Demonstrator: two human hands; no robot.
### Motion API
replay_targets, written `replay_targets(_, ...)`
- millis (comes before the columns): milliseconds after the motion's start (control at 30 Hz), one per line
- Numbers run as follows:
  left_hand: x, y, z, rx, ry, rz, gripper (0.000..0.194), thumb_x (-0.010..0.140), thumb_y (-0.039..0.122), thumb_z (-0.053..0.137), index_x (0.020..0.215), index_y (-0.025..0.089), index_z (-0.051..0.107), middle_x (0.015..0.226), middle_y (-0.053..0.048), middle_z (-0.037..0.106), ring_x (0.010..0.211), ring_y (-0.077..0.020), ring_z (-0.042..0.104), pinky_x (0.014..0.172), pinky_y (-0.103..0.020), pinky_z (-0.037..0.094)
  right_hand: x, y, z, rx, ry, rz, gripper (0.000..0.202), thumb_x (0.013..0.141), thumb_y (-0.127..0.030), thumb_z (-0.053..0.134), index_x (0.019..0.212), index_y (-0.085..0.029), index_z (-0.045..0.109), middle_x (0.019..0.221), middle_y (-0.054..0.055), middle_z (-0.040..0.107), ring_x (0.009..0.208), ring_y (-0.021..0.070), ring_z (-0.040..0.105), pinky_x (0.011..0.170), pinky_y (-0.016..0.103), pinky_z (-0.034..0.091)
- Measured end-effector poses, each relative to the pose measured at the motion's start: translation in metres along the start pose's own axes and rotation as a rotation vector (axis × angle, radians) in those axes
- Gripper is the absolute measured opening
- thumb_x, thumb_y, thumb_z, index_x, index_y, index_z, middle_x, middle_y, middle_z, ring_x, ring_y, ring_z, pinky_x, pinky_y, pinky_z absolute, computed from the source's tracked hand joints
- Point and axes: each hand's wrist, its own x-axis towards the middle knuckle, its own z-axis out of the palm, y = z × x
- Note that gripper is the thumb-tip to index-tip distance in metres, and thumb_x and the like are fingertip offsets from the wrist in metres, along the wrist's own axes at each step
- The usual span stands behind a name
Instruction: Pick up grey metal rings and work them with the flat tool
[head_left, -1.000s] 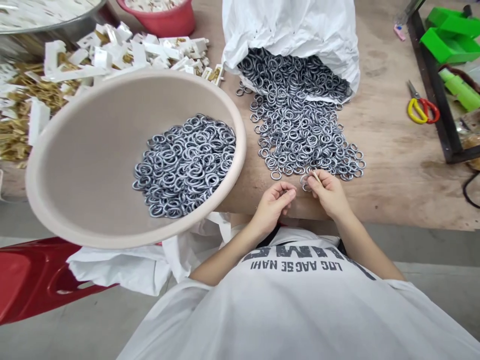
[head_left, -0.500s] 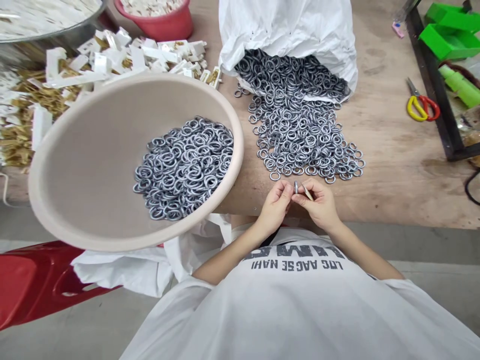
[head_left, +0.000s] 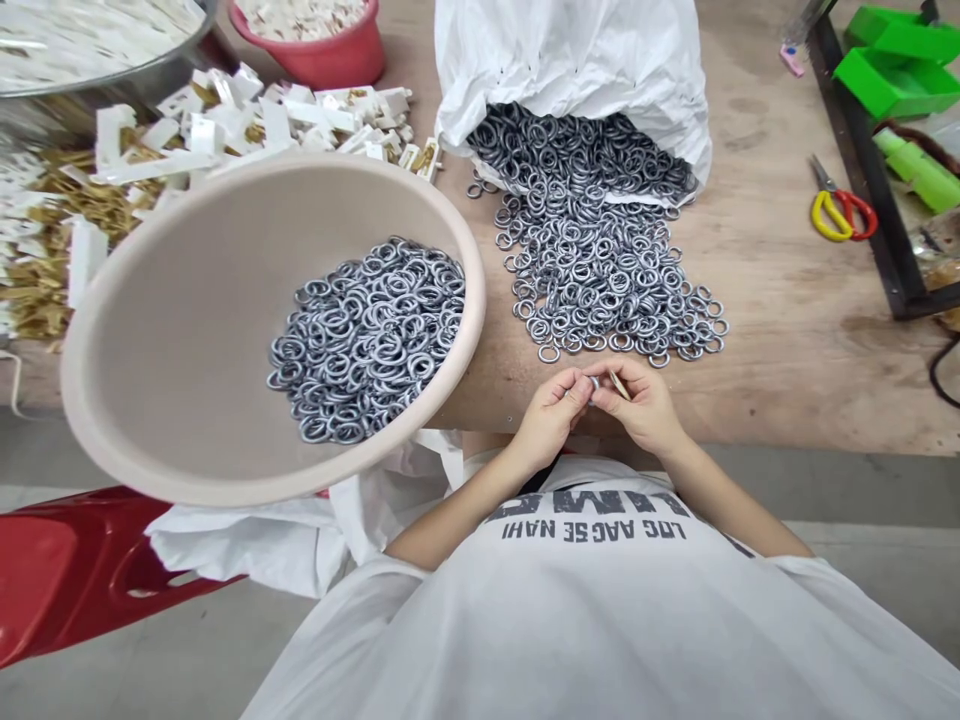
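My left hand (head_left: 556,408) and my right hand (head_left: 637,402) meet at the table's front edge. Pinched between their fingertips is a grey ring (head_left: 593,384), mostly covered by the fingers. A thin, pale, blade-like piece (head_left: 619,386) also sticks up from my right fingers; its kind is unclear. Just beyond the hands lies a pile of grey rings (head_left: 600,270), spilling from the mouth of a white sack (head_left: 570,50). On the left, a big beige basin (head_left: 180,300) holds a heap of similar rings (head_left: 375,340).
White and brass-coloured parts (head_left: 277,120) lie behind the basin, near a red tub (head_left: 337,55) and a metal bowl (head_left: 150,75). To the right are scissors (head_left: 841,212), a black frame (head_left: 862,150) and green bins (head_left: 896,85). A red stool (head_left: 75,570) stands below left.
The ring has turned between my fingers, and my fingertips have closed in over it, so less of it shows. The piles look the same.
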Motion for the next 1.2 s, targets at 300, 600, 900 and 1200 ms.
replay_targets(300, -0.002, -0.006, 0.002, -0.128, -0.003, -0.148, 0.043, 0.082, 0.057, 0.070, 0.082, 0.017, 0.057, 0.060, 0.005, 0.040, 0.049, -0.0060, 0.032, 0.045, -0.020, 0.022, -0.002, 0.004, 0.007, 0.004, 0.100, 0.079, 0.030, 0.085, -0.052, 0.072, 0.089, -0.022, 0.068, 0.077, -0.001, 0.065, 0.070, 0.0155, 0.058, 0.069, 0.030, 0.048)
replay_targets(600, 0.000, -0.001, 0.002, -0.202, 0.088, -0.129, 0.047, 0.083, 0.057, 0.069, 0.072, 0.017, 0.046, 0.057, 0.007, 0.039, 0.047, -0.0044, 0.032, 0.045, -0.017, 0.025, -0.010, -0.005, -0.002, -0.420, 0.028, -0.154, 0.030, 0.094, -0.046, 0.063, 0.078, -0.021, 0.062, 0.070, -0.001, 0.057, 0.067, 0.0143, 0.051, 0.065, 0.029, 0.037)
replay_targets(900, -0.004, -0.003, 0.003, -0.217, 0.134, -0.114, 0.044, 0.082, 0.054, 0.072, 0.074, 0.017, 0.048, 0.057, 0.007, 0.039, 0.047, -0.0043, 0.031, 0.045, -0.017, 0.027, -0.016, -0.010, 0.000, -0.606, -0.056, -0.223, 0.031, 0.095, -0.047, 0.062, 0.076, -0.022, 0.061, 0.068, 0.000, 0.056, 0.067, 0.0157, 0.051, 0.063, 0.031, 0.035)
replay_targets(1200, -0.005, -0.002, 0.004, -0.235, 0.138, -0.135, 0.047, 0.079, 0.054, 0.074, 0.072, 0.018, 0.044, 0.056, 0.008, 0.038, 0.046, -0.0040, 0.030, 0.044, -0.017, 0.025, -0.019, -0.007, 0.004, -0.610, -0.021, -0.196, 0.035, 0.095, -0.049, 0.061, 0.073, -0.022, 0.059, 0.069, 0.000, 0.056, 0.067, 0.0158, 0.051, 0.064, 0.031, 0.036)
